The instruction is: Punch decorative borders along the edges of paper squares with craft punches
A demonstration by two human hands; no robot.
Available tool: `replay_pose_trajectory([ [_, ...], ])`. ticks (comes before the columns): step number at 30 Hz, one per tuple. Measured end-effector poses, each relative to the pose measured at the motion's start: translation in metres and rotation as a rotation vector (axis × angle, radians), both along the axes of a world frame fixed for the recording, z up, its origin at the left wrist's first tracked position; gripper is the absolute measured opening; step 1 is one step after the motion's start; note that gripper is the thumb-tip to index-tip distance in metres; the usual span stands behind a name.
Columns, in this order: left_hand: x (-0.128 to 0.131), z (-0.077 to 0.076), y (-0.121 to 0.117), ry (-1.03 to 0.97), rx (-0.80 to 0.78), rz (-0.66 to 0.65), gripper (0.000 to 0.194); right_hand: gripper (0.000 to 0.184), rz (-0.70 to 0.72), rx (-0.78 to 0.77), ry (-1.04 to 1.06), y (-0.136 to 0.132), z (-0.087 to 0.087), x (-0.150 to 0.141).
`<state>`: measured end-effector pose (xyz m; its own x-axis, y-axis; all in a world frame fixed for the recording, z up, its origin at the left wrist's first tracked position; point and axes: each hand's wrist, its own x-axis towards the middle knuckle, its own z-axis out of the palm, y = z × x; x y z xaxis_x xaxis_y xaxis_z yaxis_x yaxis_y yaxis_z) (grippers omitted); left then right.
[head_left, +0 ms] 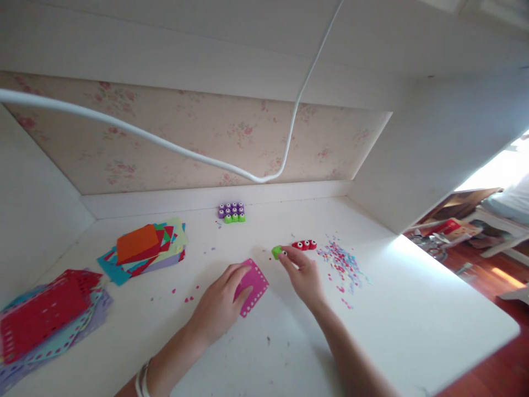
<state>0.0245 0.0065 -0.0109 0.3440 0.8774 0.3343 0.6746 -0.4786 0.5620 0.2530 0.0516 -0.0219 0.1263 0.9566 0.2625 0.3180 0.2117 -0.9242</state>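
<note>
My left hand (223, 292) grips a pink paper card (255, 286) with holes punched along its edges, thumb on top. Between the fingertips of my right hand (303, 273) is a small green craft paper punch (276, 252), held just above or on the table to the right of the card; which of the two I cannot tell. Just beyond that hand stand several red punches (306, 245) in a row. Farther back, purple punches (231, 208) and green punches (235, 218) are grouped together.
Punched confetti (344, 262) lies scattered at the right. At the left are a pile of coloured paper sheets (138, 245) and a pile of hole-edged cards (45, 314). A white cable (182, 150) hangs across the view above the table (397, 309).
</note>
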Motion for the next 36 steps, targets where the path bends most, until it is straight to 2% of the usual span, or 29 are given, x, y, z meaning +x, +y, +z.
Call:
replay_pose_trajectory([
  [4, -0.024, -0.011, -0.014, -0.042, -0.069, 0.085, 0.027, 0.042, -0.289, -0.109, -0.234, 0.032, 0.017, 0.054],
  [8, -0.045, -0.014, -0.022, -0.085, -0.093, 0.131, 0.024, 0.045, -0.381, -0.183, -0.339, 0.067, 0.019, 0.098],
  [14, -0.061, -0.01, -0.014, -0.064, -0.106, 0.166, 0.022, 0.034, -0.353, -0.286, -0.477, 0.092, 0.005, 0.112],
  [16, -0.064, -0.01, -0.007, -0.057, -0.109, 0.165, 0.021, 0.033, -0.349, -0.295, -0.494, 0.093, 0.006, 0.113],
  [19, -0.066, -0.01, 0.012, -0.027, -0.086, 0.159, 0.021, 0.041, -0.389, -0.262, -0.499, 0.088, 0.014, 0.113],
  [22, -0.065, -0.007, 0.045, 0.136, 0.006, 0.173, 0.023, 0.048, -0.446, -0.177, -0.496, 0.07, 0.026, 0.101],
  [25, -0.061, -0.001, 0.086, 0.214, 0.045, 0.188, 0.028, 0.044, -0.382, -0.086, -0.499, 0.038, 0.029, 0.067],
  [28, -0.057, 0.004, 0.126, 0.284, 0.062, 0.186, 0.038, 0.037, -0.042, -0.06, -0.524, 0.001, 0.019, 0.019],
  [30, -0.056, 0.005, 0.147, 0.327, 0.064, 0.186, 0.047, 0.032, 0.103, -0.058, -0.546, -0.016, 0.007, -0.01],
  [33, -0.056, 0.005, 0.167, 0.385, 0.05, 0.169, 0.059, 0.04, 0.133, -0.002, -0.673, -0.027, -0.005, -0.037],
  [36, -0.058, 0.005, 0.175, 0.435, 0.029, 0.14, 0.062, 0.052, 0.113, -0.032, -0.784, -0.023, -0.006, -0.045],
])
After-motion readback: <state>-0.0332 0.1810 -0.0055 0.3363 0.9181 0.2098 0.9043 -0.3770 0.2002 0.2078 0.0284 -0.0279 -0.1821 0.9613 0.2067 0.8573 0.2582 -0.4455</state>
